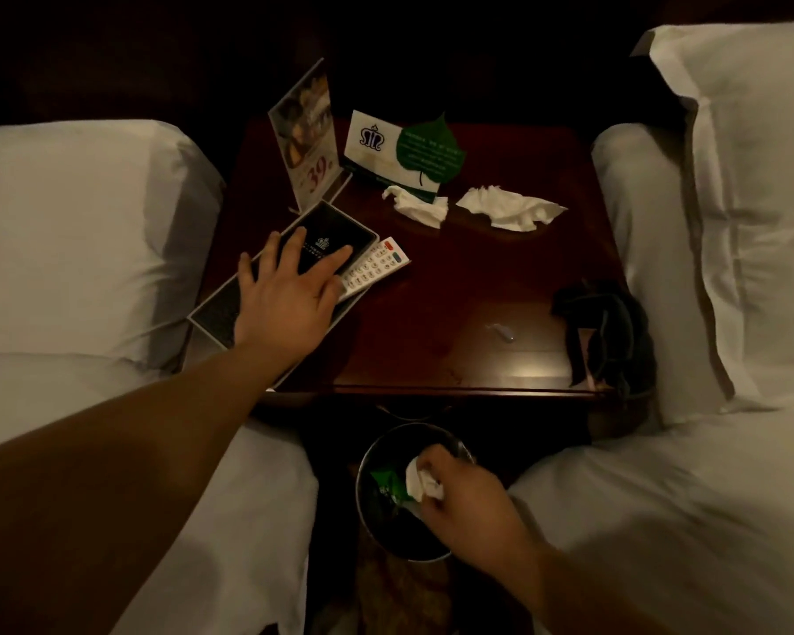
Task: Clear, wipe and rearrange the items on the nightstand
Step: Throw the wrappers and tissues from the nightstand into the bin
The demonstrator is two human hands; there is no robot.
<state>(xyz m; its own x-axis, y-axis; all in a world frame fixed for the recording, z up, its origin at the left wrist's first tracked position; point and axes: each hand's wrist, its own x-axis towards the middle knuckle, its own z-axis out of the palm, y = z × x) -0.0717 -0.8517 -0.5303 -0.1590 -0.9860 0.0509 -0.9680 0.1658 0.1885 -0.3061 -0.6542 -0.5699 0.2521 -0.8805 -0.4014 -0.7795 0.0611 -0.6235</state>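
Nightstand: I see the dark wooden surface (pixel 432 313) between two beds with white linen, still carrying many items.
Left hand: my left hand (pixel 289 286) lies flat with the fingers spread on a black booklet (pixel 326 240) at the left edge of the surface.
Tray: the booklet rests on a flat dark tray (pixel 216 313) with a pale border, which reaches over the left front corner.
Remote: a white remote control (pixel 377 268) lies just beside the booklet, and its near end is under my fingers.
Right hand: my right hand (pixel 464 497) is low in front of the nightstand, and the fingers pinch a crumpled white tissue (pixel 422 483) above the round bin (pixel 372 511).
Bin: something green lies inside it.
Tissues: two more crumpled tissues lie at the back of the surface, one (pixel 418 206) touching the white card, the other (pixel 509 208) a little to its right.
Cards: an upright menu stand (pixel 306 139) is at the back left; a white crest card (pixel 377 144) with a green leaf-shaped card (pixel 432 148) leaning on it is beside it.
Dark cloth: a dark bundle (pixel 601 332) sits on the right front corner; I cannot tell what it is.
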